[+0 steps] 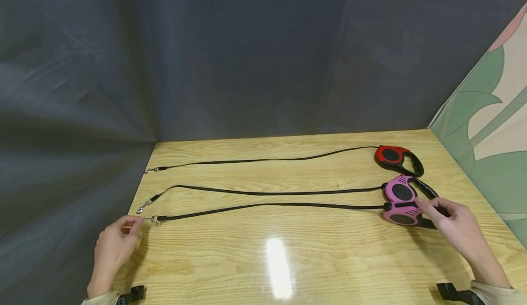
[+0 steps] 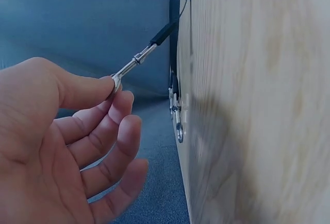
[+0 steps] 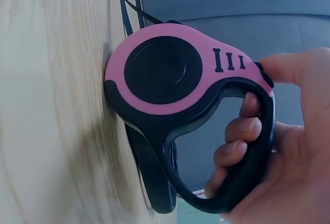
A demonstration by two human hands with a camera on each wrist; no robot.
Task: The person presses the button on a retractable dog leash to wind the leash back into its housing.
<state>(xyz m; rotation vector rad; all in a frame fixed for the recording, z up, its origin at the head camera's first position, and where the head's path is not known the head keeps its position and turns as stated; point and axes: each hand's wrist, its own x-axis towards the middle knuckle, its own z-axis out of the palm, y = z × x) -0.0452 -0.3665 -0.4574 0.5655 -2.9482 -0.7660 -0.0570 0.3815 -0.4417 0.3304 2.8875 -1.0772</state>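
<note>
My right hand (image 1: pixel 458 222) grips the black handle of a pink retractable dog leash (image 3: pixel 172 31), fingers curled through its loop and thumb on the button at the top. The leash's black strap runs left across the table to a silver snap hook (image 2: pixel 135 62). My left hand (image 1: pixel 116 242) pinches that hook's end between thumb and forefinger, above the table at its left side. Just behind the held leash lies a second pink leash (image 1: pixel 391 187), partly covered by it, with its strap drawn out left to a snap hook (image 1: pixel 145 206).
A red retractable leash (image 1: pixel 400 150) lies farther back, its thin strap laid out leftward to another snap hook (image 1: pixel 152 170). Dark cloth (image 1: pixel 263 67) hangs behind the wooden table (image 1: pixel 214 259) and at its left. Patterned fabric (image 1: pixel 498 158) is at the right.
</note>
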